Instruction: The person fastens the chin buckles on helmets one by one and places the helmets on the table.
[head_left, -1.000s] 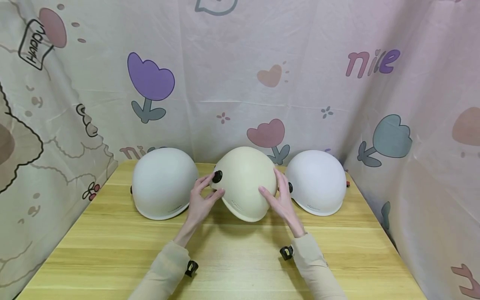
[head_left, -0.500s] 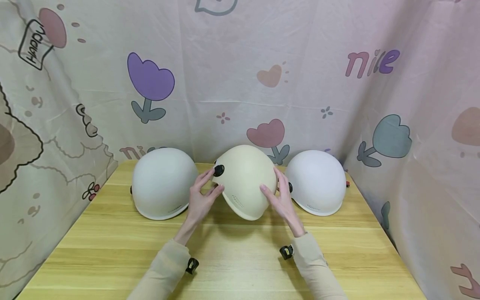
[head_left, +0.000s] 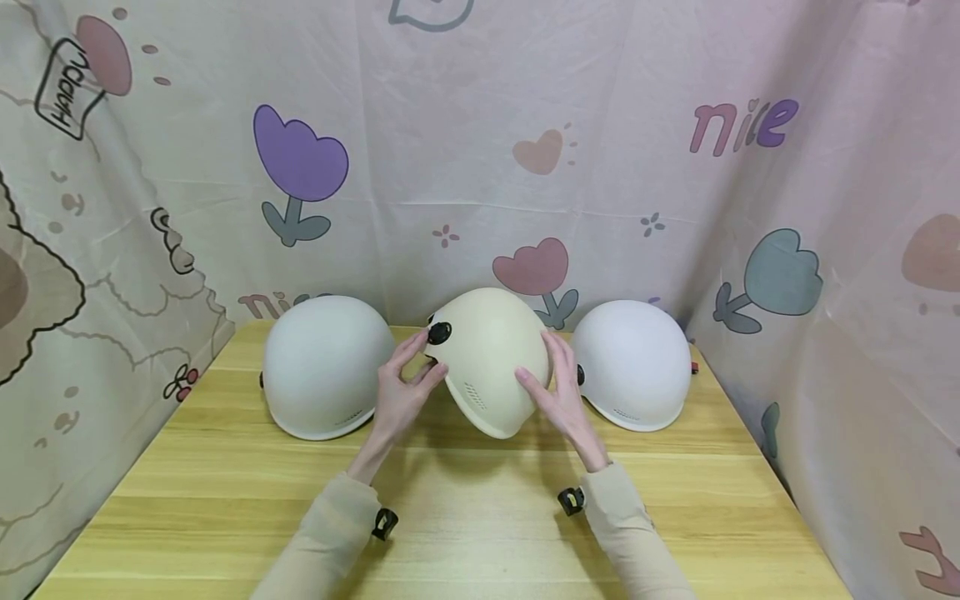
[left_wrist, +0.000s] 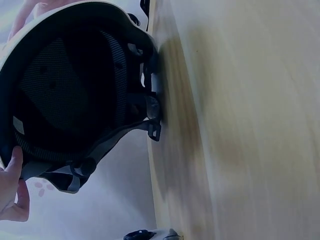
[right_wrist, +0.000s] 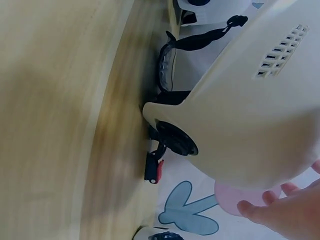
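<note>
A cream helmet is tilted between my hands at the middle of the table, its left side raised. My left hand pinches the rim below a black round knob. In the left wrist view, the dark padded lining and hanging chin straps show, with my left thumb at the inner edge. On the opposite side, my right hand grips the shell, thumb on the front, fingers behind. The right wrist view shows vent slots and a buckle with a red tab close to the tabletop.
A pale grey-white helmet stands to the left and a white helmet to the right, close to my right fingers. The wooden table ends at a printed curtain behind and at both sides.
The cream helmet's left side has risen a little, and its knob has moved up and slightly right with my left hand. My right hand and the other two helmets have stayed almost still.
</note>
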